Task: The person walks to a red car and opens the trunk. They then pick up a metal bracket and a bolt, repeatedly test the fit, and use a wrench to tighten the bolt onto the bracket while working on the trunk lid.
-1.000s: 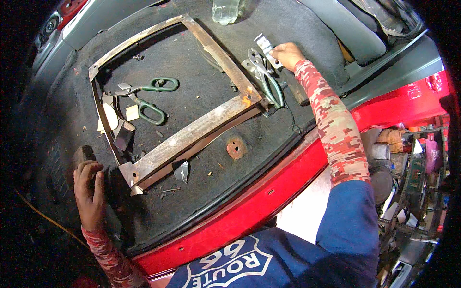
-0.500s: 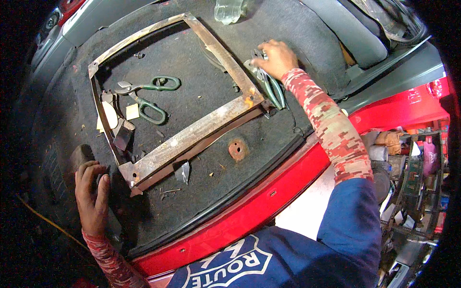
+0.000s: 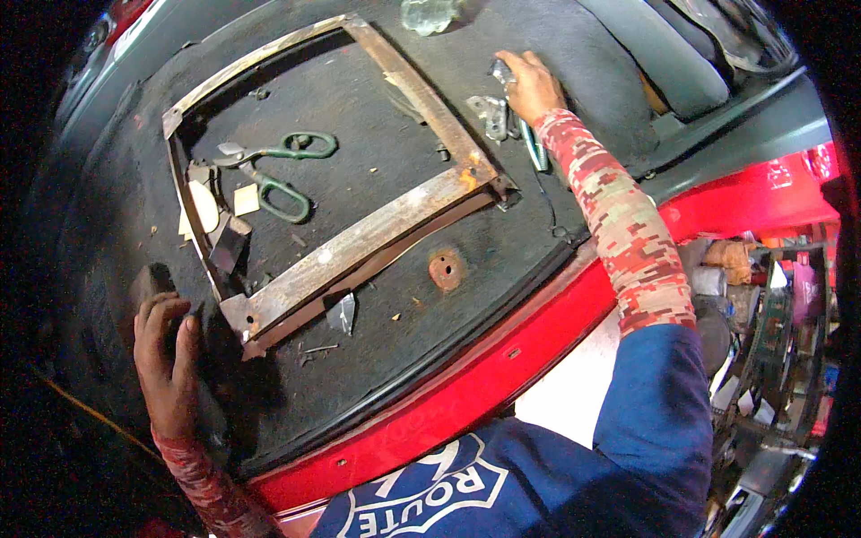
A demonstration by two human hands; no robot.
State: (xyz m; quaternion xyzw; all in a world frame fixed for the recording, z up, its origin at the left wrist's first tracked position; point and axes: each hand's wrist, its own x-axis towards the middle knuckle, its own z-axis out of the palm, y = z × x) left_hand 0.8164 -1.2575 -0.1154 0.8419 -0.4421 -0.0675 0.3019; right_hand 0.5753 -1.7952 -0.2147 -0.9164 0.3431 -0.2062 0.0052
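Observation:
At the upper right, my right hand (image 3: 535,87) is closed around what looks like green-handled pliers (image 3: 536,151). Their handles extend below the palm, and a dark grey end shows at my fingertips; the middle is hidden. Just left of them lies a silver metal bracket (image 3: 490,117) with holes. My left hand (image 3: 167,363) is open at the lower left, thumb and fingers apart, beside a dark block (image 3: 154,282) and near the corner of a rusty metal frame (image 3: 386,235). Inside that frame rest green-handled tin snips (image 3: 289,201), their blades parted.
Grey carpet (image 3: 395,314) lies beneath everything, bordered by a red body edge (image 3: 421,421). A rusty disc (image 3: 444,269), a clear shard (image 3: 342,314) and yellow paper (image 3: 246,198) are scattered about. A clear plastic container (image 3: 429,15) is at the far edge. Shelving (image 3: 771,341) with clutter stands right.
My right hand has moved slightly up and right, the pliers shifting with it and the silver bracket now more exposed. My left hand stays nearly in place, still open.

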